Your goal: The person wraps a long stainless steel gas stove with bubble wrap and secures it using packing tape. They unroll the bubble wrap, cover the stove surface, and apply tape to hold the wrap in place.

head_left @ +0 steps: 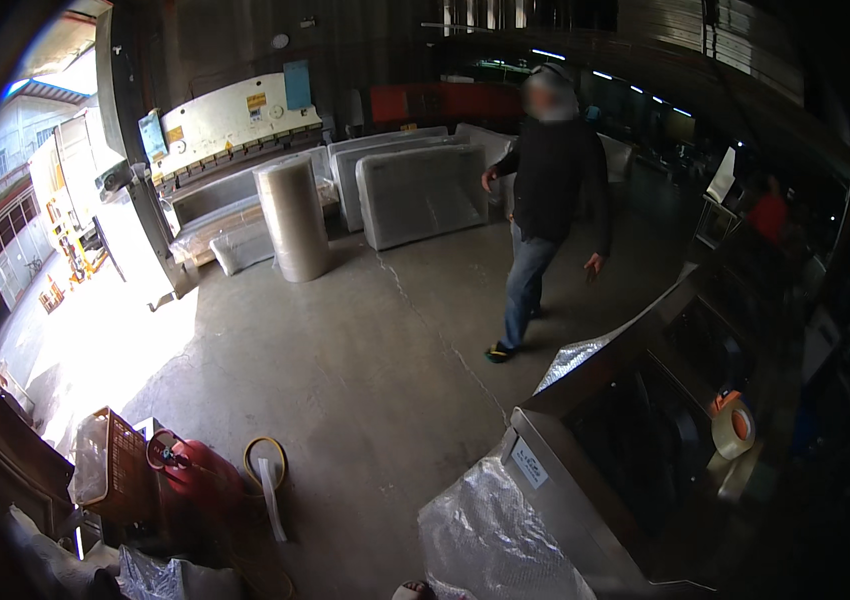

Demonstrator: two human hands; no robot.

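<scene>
Steel makes up the one boxy, dark-topped counter unit (573, 515) at five o'clock before you; silvery bubble wrap (495, 530) shows in two places beside it. One tan tape roll with an orange core (728, 432) is at four o'clock, one red metal gas cylinder (207, 472) at eight. Shadow swallows your far right. Neither of your hands can be made out, so I cannot tell their pose or whether fingers are apart or together; one dark-topped co-worker (555, 170), between one and two o'clock, has one arm bent, the other hanging
</scene>
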